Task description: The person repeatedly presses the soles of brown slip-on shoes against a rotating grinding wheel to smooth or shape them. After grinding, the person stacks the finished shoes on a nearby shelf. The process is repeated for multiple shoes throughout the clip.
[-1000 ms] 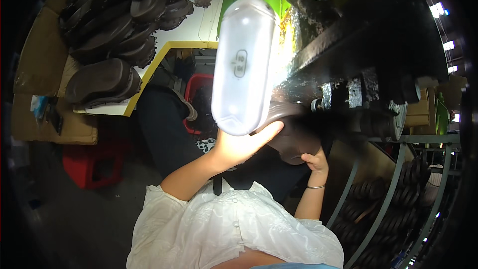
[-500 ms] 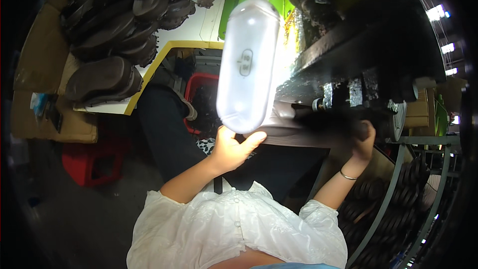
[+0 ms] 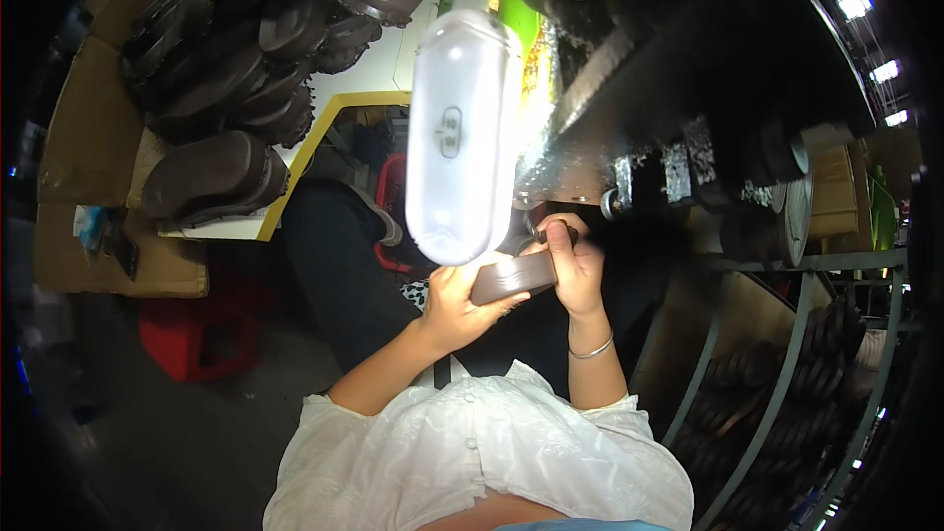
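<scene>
Head view: the left hand (image 3: 450, 310) has its fingers closed on the left end of a brown shoe sole (image 3: 514, 278); the right hand (image 3: 578, 270) grips the right end, thumb uppermost; the sole sits between them, above the lap (image 3: 501, 339). Should either grip slacken, it could slip down there; just beyond, a glowing oval lamp (image 3: 460, 157) hides part of the left hand, and its glare could mask a flaw on the sole's edge; lifting the hands carelessly might knock it. On the far right stands a dark machine (image 3: 678, 177); a sideways swing could scuff the sole or catch the right knuckles; at far left, soles are heaped on the tabletop (image 3: 379, 64), loosely enough that a bump might topple some.
</scene>
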`<state>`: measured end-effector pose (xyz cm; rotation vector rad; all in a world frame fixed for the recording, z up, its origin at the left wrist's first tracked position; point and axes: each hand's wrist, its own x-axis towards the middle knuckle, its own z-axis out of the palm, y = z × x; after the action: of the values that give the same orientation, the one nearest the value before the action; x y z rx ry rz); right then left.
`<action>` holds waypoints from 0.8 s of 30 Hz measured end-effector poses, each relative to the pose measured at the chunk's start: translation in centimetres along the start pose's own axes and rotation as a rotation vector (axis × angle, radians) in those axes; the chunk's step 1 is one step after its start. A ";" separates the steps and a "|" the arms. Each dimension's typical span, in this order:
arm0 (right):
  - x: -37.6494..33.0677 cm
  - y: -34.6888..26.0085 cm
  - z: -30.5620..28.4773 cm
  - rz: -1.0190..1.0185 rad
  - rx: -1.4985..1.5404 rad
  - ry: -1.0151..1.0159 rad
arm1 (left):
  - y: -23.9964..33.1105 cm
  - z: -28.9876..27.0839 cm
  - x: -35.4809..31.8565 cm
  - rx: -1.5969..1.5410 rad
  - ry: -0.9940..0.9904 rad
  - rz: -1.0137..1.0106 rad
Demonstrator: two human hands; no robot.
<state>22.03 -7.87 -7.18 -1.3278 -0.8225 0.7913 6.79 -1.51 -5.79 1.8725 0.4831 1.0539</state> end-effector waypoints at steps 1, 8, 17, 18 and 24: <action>0.0 0.9 -0.1 -0.034 -0.171 0.023 | -0.5 0.4 -0.6 0.030 0.012 -0.003; 4.1 10.8 -8.6 0.313 0.083 0.502 | 0.6 -0.2 -1.4 -0.140 0.169 0.305; -4.5 6.0 -5.0 0.483 -0.082 -0.784 | 2.9 1.7 3.8 -0.470 0.164 -0.354; -5.5 6.7 -4.8 0.468 -0.107 -0.690 | 2.9 1.5 3.9 -0.474 0.159 -0.351; -6.5 1.1 -13.2 0.491 -0.102 -0.310 | 1.4 -0.1 2.4 -0.454 0.110 -0.375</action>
<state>30.17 -19.93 -9.49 -1.5455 -0.7916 1.3828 7.93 -0.58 -3.48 1.2708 0.5767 0.9215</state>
